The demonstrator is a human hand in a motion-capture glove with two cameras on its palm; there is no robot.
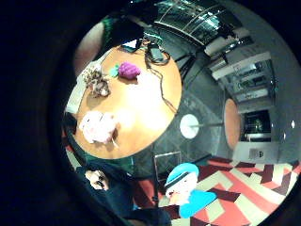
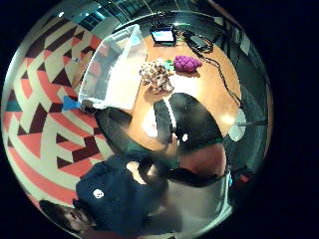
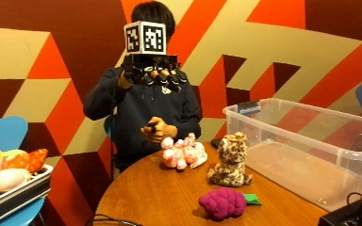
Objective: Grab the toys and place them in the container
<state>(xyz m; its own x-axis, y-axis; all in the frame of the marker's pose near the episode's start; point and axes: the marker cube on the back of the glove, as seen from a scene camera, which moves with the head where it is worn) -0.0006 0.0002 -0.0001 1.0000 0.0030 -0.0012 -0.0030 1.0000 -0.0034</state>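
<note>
Three plush toys wait on the round table [image 3: 150, 197] beside the clear plastic container [image 3: 306, 150].

Nearest the container, the leopard [image 3: 230, 161] sits upright; the pink plush [image 3: 182, 153] beyond it; the purple grapes [image 3: 222, 203] lie lengthwise, leaf toward the container. The gloved right hand [image 3: 152, 73] hangs raised, fingers relaxed, holding nothing.

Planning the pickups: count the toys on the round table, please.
3: pink plush nearest the person, leopard beside the bin, purple grapes at the near edge.

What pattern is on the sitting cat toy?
Leopard spots, brown on tan. The cat toy shows best in the outside view, sitting on the table beside the container.
</note>
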